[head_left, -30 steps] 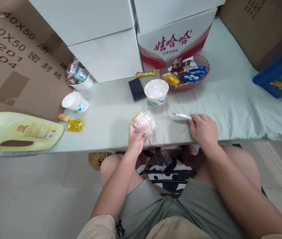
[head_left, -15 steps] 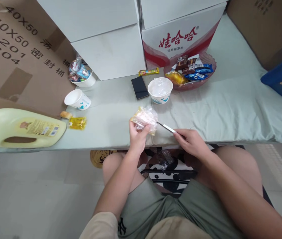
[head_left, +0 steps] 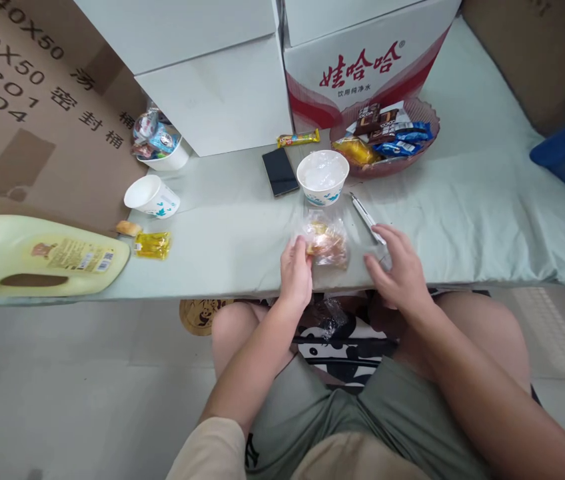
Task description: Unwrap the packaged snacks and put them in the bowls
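Note:
Held at its left edge by my left hand (head_left: pixel 297 273) is a clear plastic packet (head_left: pixel 330 241) with something yellow-orange inside. It is just above the table's front part. A slim, white-handled knife-like tool (head_left: pixel 365 215) lies on the cloth to the right of the packet, pointing away from me. My right hand (head_left: pixel 399 270) is over the near end of that tool, thumb and fingers apart. Whether a fingertip touches the tool I cannot tell. Beyond the packet stands a white paper bowl (head_left: pixel 323 179) with clear plastic wrap in it.
A phone (head_left: pixel 280 172) and a yellow snack stick (head_left: pixel 298 138) lie behind. A pink glass bowl (head_left: pixel 395 167) holds wrapped snacks. Leftward are a paper cup (head_left: pixel 152 197), a yellow packet (head_left: pixel 152 245) and a large jug (head_left: pixel 77 267). Boxes (head_left: pixel 222 100) line the back.
The white-handled tool has left my right hand and lies on the cloth; that hand has opened. My left hand has moved right with the packet, which now shows its yellow-orange side.

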`<state>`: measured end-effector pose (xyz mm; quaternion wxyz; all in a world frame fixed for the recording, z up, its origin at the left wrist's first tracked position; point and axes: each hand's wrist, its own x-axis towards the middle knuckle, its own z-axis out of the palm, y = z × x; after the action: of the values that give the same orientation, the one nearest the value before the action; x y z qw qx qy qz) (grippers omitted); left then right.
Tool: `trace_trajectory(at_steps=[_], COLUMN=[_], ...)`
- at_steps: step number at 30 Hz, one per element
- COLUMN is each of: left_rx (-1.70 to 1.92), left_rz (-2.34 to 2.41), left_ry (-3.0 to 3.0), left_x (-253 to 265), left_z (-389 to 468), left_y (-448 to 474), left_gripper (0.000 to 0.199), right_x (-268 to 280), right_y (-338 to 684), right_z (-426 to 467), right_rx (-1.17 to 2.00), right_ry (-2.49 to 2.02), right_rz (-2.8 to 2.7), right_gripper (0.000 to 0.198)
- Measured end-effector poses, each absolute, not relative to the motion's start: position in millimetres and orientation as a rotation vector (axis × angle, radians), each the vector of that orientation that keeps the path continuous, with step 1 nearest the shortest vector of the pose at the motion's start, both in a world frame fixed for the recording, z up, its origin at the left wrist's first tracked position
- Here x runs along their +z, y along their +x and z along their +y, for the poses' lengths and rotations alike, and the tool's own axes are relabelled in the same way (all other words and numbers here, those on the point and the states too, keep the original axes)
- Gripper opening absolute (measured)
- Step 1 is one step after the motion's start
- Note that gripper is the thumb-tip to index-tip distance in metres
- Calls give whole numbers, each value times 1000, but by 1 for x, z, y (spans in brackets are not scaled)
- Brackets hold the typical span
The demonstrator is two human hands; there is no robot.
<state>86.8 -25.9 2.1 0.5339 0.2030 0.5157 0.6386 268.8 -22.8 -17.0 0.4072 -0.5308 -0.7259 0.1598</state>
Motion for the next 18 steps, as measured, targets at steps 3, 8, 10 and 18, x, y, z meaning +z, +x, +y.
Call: trace_trajectory(at_steps=[3, 8, 10, 18], left_rx=[1381, 1479, 1463, 1457], left_rz=[1129, 1202, 1328, 1579], left_ry=[445, 701, 866, 967], left_x=[12, 4, -4, -17], left_z=[-29, -29, -25, -15], left_y=[78, 48, 38, 18], left_gripper=[38, 59, 64, 31], right_x=[-19, -23, -21, -28], right_y=[260, 252, 250, 269], right_z=[-28, -26, -24, -12], right_rx=[540, 603, 666, 882], right_ry=[-1193, -1231, -1254, -1429], right_rz=[-1969, -1925, -1818, -1208], right_gripper=[55, 14, 8, 23])
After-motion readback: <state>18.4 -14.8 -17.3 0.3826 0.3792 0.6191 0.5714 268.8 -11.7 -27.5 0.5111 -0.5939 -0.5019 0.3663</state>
